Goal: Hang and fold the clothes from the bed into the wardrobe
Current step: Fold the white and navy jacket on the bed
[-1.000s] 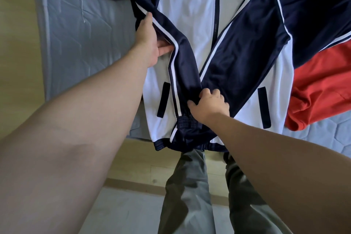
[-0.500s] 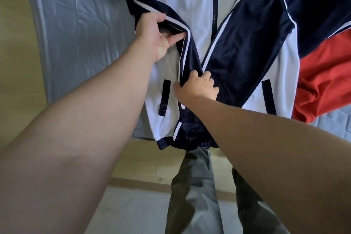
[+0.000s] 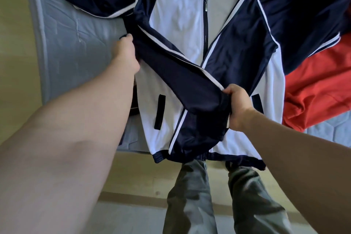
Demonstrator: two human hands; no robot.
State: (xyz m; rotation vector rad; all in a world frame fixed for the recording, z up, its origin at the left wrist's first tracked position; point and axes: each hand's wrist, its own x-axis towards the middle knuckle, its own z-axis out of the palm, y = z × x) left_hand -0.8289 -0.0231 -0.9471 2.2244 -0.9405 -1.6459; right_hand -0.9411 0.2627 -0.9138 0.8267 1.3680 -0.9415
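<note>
**Sleeve drawn across the jacket front**

Since half a second ago the right hand (image 3: 237, 107) has travelled from beside the left pocket out to the right, taking the sleeve (image 3: 180, 66) end with it. The left hand (image 3: 126, 54) has slid out to the jacket's left edge.

From my remote seat I see the right fingers (image 3: 232, 91) curled tight round the cuff end of the navy sleeve. The left hand's fingers are tucked under the navy cloth at the sleeve's upper end, gripping it. Between the two hands the sleeve lies stretched on a slant, far left to near right, over the white panels.

The jacket (image 3: 176, 15), navy and white, lies front up and zipped on a grey-blue quilted mattress (image 3: 76, 43), its hem hanging over the near edge. A red garment (image 3: 319, 85) lies on the mattress just to the right, partly under the jacket's other sleeve.

Below the hem are grey-green trousers (image 3: 190, 195), standing on a yellowish wooden floor (image 3: 133, 173) with a paler grey surface (image 3: 129, 218) nearer.

A metal zip pull (image 3: 206, 4) hangs on the far part of the zip. Small marks beside the zip are too small for me to read.
</note>
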